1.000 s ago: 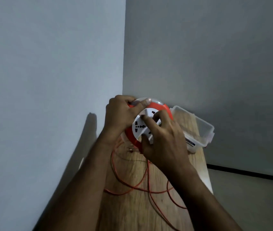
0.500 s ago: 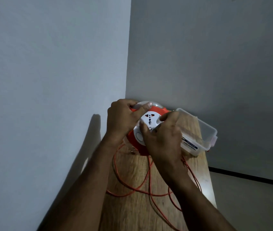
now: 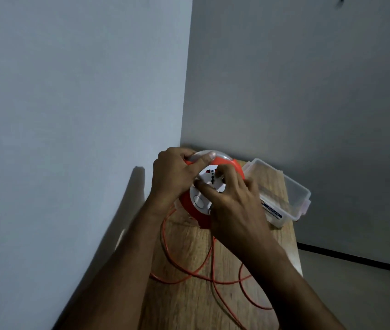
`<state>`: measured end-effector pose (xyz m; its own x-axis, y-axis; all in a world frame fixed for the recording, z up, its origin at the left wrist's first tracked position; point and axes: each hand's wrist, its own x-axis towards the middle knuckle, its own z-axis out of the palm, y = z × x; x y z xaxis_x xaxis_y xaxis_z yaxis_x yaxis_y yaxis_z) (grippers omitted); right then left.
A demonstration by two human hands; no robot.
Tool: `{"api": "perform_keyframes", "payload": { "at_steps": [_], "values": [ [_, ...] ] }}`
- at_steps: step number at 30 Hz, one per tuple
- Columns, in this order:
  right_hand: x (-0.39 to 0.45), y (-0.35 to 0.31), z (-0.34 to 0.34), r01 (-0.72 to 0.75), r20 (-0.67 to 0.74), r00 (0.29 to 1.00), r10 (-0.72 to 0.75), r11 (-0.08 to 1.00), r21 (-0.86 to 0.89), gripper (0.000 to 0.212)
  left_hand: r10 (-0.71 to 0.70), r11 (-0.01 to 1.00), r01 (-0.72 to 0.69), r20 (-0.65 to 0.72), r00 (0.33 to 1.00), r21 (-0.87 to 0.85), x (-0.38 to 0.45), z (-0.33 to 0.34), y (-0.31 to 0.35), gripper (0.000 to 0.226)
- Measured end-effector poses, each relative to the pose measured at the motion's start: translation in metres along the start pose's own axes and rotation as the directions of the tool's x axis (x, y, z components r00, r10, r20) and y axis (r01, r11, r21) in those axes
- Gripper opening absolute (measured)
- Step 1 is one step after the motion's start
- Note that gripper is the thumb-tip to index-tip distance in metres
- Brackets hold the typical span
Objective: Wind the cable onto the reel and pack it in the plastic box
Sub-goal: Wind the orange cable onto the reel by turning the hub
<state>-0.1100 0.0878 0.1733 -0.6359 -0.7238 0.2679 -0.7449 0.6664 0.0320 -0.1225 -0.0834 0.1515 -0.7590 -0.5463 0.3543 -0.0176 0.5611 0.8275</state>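
- Left hand curls closed around the orange reel at its top rim (thumb over the edge).
- Right hand grips the reel's white socket face, fingers bent.
- Cable lies loose on the counter.
- Plastic box sits just right of the reel.

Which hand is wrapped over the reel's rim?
The left hand, gripping the cable reel's upper rim; the right hand instead has fingertips on the white socket face.

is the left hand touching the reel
Touching. The head view shows the left hand wrapped over the upper left rim of the reel, its thumb pressed flat on the rim with no gap.
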Motion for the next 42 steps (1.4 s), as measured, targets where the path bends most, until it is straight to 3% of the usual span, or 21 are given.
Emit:
{"api": "perform_keyframes", "payload": {
  "at_steps": [7, 18, 23, 26, 28, 29, 30, 32, 33, 35, 38, 42],
  "values": [
    [0.004, 0.008, 0.002, 0.072, -0.213, 0.976, -0.041, 0.987, 0.142, 0.067, 0.027, 0.999, -0.027, 0.0, 1.0, 0.04, -0.007, -0.003, 0.002, 0.067],
    [-0.005, -0.006, 0.009, -0.102, -0.216, 0.958, 0.188, 0.929, 0.356, 0.063, -0.018, 0.994, 0.022, -0.039, 0.999, 0.103, -0.025, -0.015, 0.009, 0.049],
    [-0.007, -0.006, 0.006, -0.217, -0.212, 0.867, 0.452, 0.724, 0.655, 0.042, -0.033, 0.995, 0.04, -0.083, 0.996, 0.089, -0.035, -0.005, 0.019, 0.052],
    [-0.004, 0.002, 0.007, -0.355, -0.034, 0.785, 0.619, 0.494, 0.794, 0.042, -0.01, 0.992, 0.026, -0.123, 0.992, 0.124, -0.039, -0.001, 0.025, 0.053],
    [-0.005, 0.007, 0.008, -0.417, 0.079, 0.753, 0.654, 0.381, 0.825, 0.046, -0.005, 0.989, 0.024, -0.133, 0.991, 0.146, -0.041, 0.0, 0.028, 0.053],
    [-0.009, 0.008, 0.007, -0.389, 0.044, 0.775, 0.63, 0.421, 0.819, 0.043, -0.03, 0.99, 0.048, -0.132, 0.991, 0.135, -0.041, 0.0, 0.029, 0.051],
    [-0.014, 0.009, 0.004, -0.323, -0.059, 0.819, 0.571, 0.544, 0.775, 0.038, -0.069, 0.991, 0.083, -0.125, 0.99, 0.109, -0.041, -0.001, 0.029, 0.047],
    [-0.025, 0.013, -0.001, -0.083, -0.326, 0.895, 0.305, 0.831, 0.55, 0.027, -0.128, 0.989, 0.135, -0.108, 0.986, 0.063, -0.04, -0.004, 0.028, 0.043],
    [-0.03, 0.016, -0.003, 0.038, -0.391, 0.909, 0.144, 0.906, 0.422, 0.023, -0.131, 0.988, 0.138, -0.105, 0.986, 0.063, -0.04, -0.005, 0.027, 0.044],
    [-0.033, 0.022, -0.009, 0.148, -0.344, 0.938, -0.048, 0.952, 0.268, 0.038, -0.123, 0.988, 0.131, -0.103, 0.987, 0.076, -0.039, -0.007, 0.028, 0.043],
    [-0.031, 0.026, -0.013, 0.161, -0.213, 0.969, -0.128, 0.976, 0.144, 0.07, -0.101, 0.991, 0.11, -0.105, 0.989, 0.079, -0.038, -0.008, 0.031, 0.044],
    [-0.025, 0.027, -0.011, 0.215, -0.2, 0.962, -0.187, 0.968, 0.128, 0.075, -0.089, 0.991, 0.098, -0.095, 0.991, 0.089, -0.039, -0.01, 0.031, 0.04]
  ]
}}
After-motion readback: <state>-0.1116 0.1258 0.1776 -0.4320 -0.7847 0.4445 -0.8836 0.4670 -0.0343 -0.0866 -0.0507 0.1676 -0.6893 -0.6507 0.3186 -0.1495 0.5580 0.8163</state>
